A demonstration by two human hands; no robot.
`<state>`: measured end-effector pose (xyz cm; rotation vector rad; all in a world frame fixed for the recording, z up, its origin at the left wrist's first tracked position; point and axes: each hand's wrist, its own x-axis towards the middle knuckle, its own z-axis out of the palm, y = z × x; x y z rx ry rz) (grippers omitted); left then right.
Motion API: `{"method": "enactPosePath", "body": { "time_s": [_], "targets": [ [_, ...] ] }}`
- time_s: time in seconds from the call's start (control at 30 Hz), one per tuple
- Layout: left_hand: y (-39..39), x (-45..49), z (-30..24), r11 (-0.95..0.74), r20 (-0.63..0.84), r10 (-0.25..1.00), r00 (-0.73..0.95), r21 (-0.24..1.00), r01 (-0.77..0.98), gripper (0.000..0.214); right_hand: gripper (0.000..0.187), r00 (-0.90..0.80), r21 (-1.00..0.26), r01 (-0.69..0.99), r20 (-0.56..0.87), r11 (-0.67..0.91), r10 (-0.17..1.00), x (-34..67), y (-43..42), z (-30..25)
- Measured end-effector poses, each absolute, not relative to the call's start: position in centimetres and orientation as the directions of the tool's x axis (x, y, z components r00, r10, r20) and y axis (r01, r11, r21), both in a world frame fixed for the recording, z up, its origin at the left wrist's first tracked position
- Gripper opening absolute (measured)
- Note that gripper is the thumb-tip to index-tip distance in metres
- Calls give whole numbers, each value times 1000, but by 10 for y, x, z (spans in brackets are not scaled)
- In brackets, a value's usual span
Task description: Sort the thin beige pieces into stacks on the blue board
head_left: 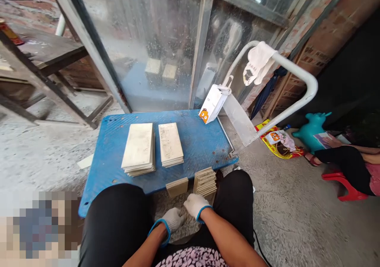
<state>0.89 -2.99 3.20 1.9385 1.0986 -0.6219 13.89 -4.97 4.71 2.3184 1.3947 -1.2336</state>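
My left hand (173, 219), in a pale knit glove with a blue cuff, is low between my knees with its fingers curled. Close by on the right, my right hand (196, 205) wears a matching glove and is also closed. Whatever either holds is too small or hidden to make out. Just beyond the hands, a cream rectangular board (177, 187) leans at the platform's near edge. Beside it is a slanted stack of thin cream boards (204, 182). Two flat piles lie farther off: a larger pile of boards (138, 146) and a smaller pile of boards (171, 142).
The piles rest on a blue platform cart (196, 140) with a white handle (297, 71). A white paper bag (212, 103) stands at its far right corner. Behind is a framed glass panel (154, 29). A person (341, 156) sits on a red stool (341, 182) at right.
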Motion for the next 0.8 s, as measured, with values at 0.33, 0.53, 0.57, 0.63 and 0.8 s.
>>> {"method": "enactPosePath", "body": {
  "time_s": [0.33, 0.53, 0.57, 0.63, 0.8],
  "targets": [
    [-19, 5, 26, 77, -691, 671, 268, 424, 902, 29, 33, 197, -216, 828, -753, -518, 627, 147, -56, 41],
    [1, -3, 13, 300, -663, 743, 95, 457, 837, 28, 49, 268, -205, 802, -717, -561, 644, 152, -32, 44],
    [3, -3, 12, 323, -655, 750, 86, 477, 817, 28, 53, 273, -206, 800, -711, -563, 648, 152, -29, 44],
    [4, -1, 14, 352, -644, 761, 82, 515, 781, 33, 61, 279, -217, 792, -703, -571, 654, 151, -25, 41],
    [3, 6, 17, 407, -629, 775, 63, 572, 712, 50, 74, 287, -277, 730, -706, -625, 648, 146, -29, 29]
  ]
}}
